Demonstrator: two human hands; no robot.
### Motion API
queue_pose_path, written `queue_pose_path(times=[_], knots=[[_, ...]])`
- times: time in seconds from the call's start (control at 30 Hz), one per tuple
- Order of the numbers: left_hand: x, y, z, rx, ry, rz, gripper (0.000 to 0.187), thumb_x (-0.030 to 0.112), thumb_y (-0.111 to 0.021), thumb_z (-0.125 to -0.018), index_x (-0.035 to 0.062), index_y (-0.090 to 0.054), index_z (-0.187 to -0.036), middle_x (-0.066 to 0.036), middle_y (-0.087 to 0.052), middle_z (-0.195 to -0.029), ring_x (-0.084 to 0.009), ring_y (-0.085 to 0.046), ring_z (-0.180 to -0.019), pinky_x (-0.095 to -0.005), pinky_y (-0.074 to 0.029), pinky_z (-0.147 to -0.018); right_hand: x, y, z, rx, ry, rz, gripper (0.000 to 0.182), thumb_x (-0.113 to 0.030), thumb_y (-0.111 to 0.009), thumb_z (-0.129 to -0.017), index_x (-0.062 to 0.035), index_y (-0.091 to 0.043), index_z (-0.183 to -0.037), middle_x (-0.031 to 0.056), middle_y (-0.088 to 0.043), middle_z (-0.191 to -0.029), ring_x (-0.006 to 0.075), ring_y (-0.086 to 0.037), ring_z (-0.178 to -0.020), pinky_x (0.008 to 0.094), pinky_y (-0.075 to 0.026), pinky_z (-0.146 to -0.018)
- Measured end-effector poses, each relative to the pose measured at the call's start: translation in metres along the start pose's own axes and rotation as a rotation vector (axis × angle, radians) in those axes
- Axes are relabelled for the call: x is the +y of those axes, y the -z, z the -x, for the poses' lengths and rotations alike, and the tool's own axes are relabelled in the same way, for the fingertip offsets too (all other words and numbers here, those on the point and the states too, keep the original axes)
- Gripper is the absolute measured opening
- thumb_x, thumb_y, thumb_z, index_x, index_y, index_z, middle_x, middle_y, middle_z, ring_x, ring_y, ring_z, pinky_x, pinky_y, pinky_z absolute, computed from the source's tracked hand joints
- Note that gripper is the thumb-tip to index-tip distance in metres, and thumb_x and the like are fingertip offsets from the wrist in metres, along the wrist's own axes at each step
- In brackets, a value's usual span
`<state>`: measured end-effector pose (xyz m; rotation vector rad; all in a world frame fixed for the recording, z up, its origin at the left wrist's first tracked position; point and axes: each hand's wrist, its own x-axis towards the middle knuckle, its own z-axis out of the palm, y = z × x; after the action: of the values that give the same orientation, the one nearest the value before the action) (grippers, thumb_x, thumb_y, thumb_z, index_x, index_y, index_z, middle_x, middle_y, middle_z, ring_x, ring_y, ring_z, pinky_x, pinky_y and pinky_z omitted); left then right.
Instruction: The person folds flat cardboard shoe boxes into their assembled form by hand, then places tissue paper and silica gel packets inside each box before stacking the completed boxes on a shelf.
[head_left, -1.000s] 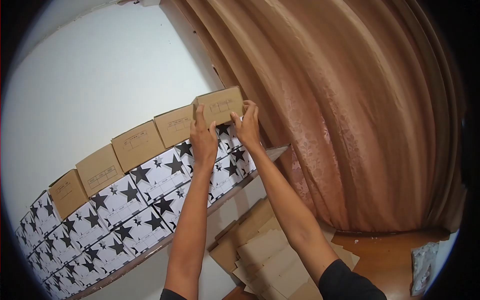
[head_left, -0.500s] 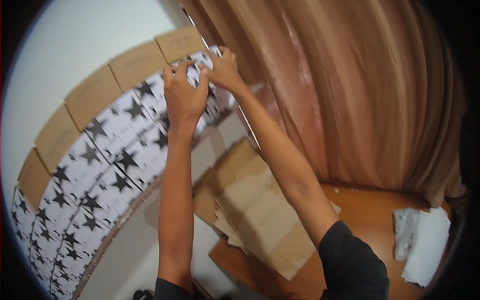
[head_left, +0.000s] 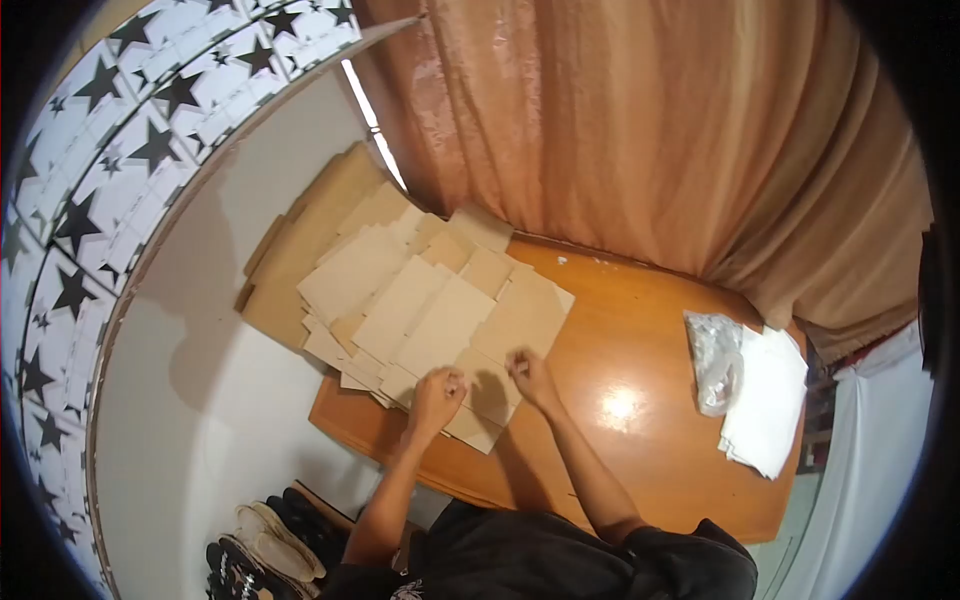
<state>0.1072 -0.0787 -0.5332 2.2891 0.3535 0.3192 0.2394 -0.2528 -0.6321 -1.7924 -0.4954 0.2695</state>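
Left hand: above the near end of the flat brown cardboard pieces, left hand (head_left: 438, 398) with fingers curled in; whether they touch or pinch the card, I cannot tell.
Right hand: just beside the left one, over the same cardboard; right hand (head_left: 530, 378) also has bent fingers, perhaps with thumb and forefinger together, though the view is small.
Cardboard: the flat brown cardboard pieces (head_left: 425, 305) lie overlapping across the left side of the glossy orange-brown wooden tabletop (head_left: 640, 330).
Right edge: a crumpled clear plastic bag (head_left: 712, 362) touches a stack of white sheets (head_left: 768, 400).
Far edge: a brown draped curtain (head_left: 600, 130) hangs along it.
Shelf: white boxes with black stars (head_left: 155, 100) stand in rows, upper left.
Floor: dark and beige shoes (head_left: 270, 545), lower left.
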Motion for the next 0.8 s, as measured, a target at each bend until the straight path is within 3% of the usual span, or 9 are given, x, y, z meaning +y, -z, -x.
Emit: queue_pose_path(times=[0.1, 0.23, 0.27, 0.3, 0.37, 0.43, 0.53, 0.6, 0.8], knots=[[-0.060, -0.060, 0.031, -0.145, 0.177, 0.061, 0.025, 0.012, -0.073, -0.084, -0.0002, -0.066, -0.104, -0.020, -0.068, -0.098, -0.0369, -0.066, -0.091, -0.0436, -0.053, -0.081, 0.041, -0.012, 0.077, 0.031, -0.451, -0.050, 0.013, -0.009, -0.062, -0.092, 0.0011, -0.066, -0.099, 0.0080, -0.067, -0.086, 0.0140, -0.065, -0.079, 0.0313, -0.053, -0.071], [-0.079, -0.093, 0.054, -0.213, 0.147, -0.116, 0.041, 0.010, -0.074, -0.083, 0.0034, -0.060, -0.121, -0.021, -0.057, -0.124, -0.0380, -0.058, -0.113, -0.0436, -0.049, -0.094, 0.078, -0.041, 0.109, 0.078, -0.576, -0.007, 0.018, -0.006, -0.059, -0.091, 0.0025, -0.066, -0.106, 0.0084, -0.067, -0.088, 0.0159, -0.065, -0.083, 0.0312, -0.053, -0.075], [-0.082, -0.095, 0.053, -0.300, 0.186, -0.108, 0.051, 0.012, -0.075, -0.082, 0.0049, -0.054, -0.129, -0.019, -0.048, -0.133, -0.0386, -0.049, -0.124, -0.0457, -0.044, -0.102, 0.079, -0.049, 0.108, 0.126, -0.663, -0.202, 0.023, -0.006, -0.060, -0.091, 0.0029, -0.065, -0.111, 0.0088, -0.067, -0.090, 0.0171, -0.066, -0.085, 0.0311, -0.054, -0.077], [-0.087, -0.098, 0.054, -0.312, 0.159, -0.099, 0.051, 0.012, -0.075, -0.082, 0.0049, -0.054, -0.129, -0.019, -0.048, -0.133, -0.0386, -0.049, -0.124, -0.0457, -0.044, -0.102, 0.080, -0.054, 0.103, 0.176, -0.738, -0.398, 0.027, -0.005, -0.060, -0.091, 0.0033, -0.063, -0.117, 0.0092, -0.067, -0.092, 0.0182, -0.066, -0.087, 0.0310, -0.054, -0.078], [-0.098, -0.110, 0.062, -0.264, 0.006, -0.277, 0.054, 0.017, -0.078, -0.079, 0.0056, -0.057, -0.127, -0.016, -0.056, -0.129, -0.0366, -0.050, -0.125, -0.0462, -0.039, -0.109, 0.104, -0.063, 0.094, 0.160, -0.709, -0.298, 0.032, -0.005, -0.060, -0.091, 0.0038, -0.061, -0.122, 0.0093, -0.067, -0.093, 0.0189, -0.066, -0.088, 0.0306, -0.054, -0.079], [-0.105, -0.119, 0.066, -0.337, 0.047, -0.214, 0.056, 0.020, -0.078, -0.079, 0.0058, -0.057, -0.128, -0.018, -0.048, -0.137, -0.0385, -0.044, -0.130, -0.0497, -0.034, -0.111, 0.106, -0.069, 0.091, 0.132, -0.695, -0.197, 0.036, -0.005, -0.060, -0.092, 0.0043, -0.058, -0.126, 0.0094, -0.066, -0.093, 0.0195, -0.066, -0.088, 0.0302, -0.054, -0.079], [-0.108, -0.114, 0.073, -0.390, 0.005, -0.239, 0.057, 0.020, -0.079, -0.078, 0.0049, -0.057, -0.129, -0.022, -0.038, -0.141, -0.0418, -0.036, -0.134, -0.0524, -0.032, -0.112, 0.091, -0.080, 0.086, 0.271, -0.667, 0.050, 0.031, -0.006, -0.064, -0.090, 0.0046, -0.057, -0.118, 0.0083, -0.065, -0.090, 0.0171, -0.064, -0.081, 0.0283, -0.052, -0.071], [-0.112, -0.112, 0.073, -0.407, -0.034, -0.227, 0.058, 0.020, -0.080, -0.077, 0.0027, -0.056, -0.127, -0.025, -0.033, -0.141, -0.0448, -0.031, -0.134, -0.0544, -0.031, -0.111, 0.088, -0.086, 0.080, 0.407, -0.748, -0.051, 0.018, -0.007, -0.071, -0.086, 0.0004, -0.058, -0.097, 0.0071, -0.063, -0.084, 0.0158, -0.061, -0.072, 0.0293, -0.051, -0.063], [-0.120, -0.112, 0.069, -0.330, -0.074, -0.075, 0.068, 0.019, -0.081, -0.075, 0.0010, -0.049, -0.133, -0.026, -0.033, -0.136, -0.0459, -0.032, -0.129, -0.0544, -0.032, -0.108, 0.071, -0.071, 0.061, 0.348, -0.975, -0.344, 0.025, -0.010, -0.079, -0.079, -0.0033, -0.059, -0.091, 0.0072, -0.061, -0.079, 0.0180, -0.061, -0.067, 0.0356, -0.053, -0.060]])
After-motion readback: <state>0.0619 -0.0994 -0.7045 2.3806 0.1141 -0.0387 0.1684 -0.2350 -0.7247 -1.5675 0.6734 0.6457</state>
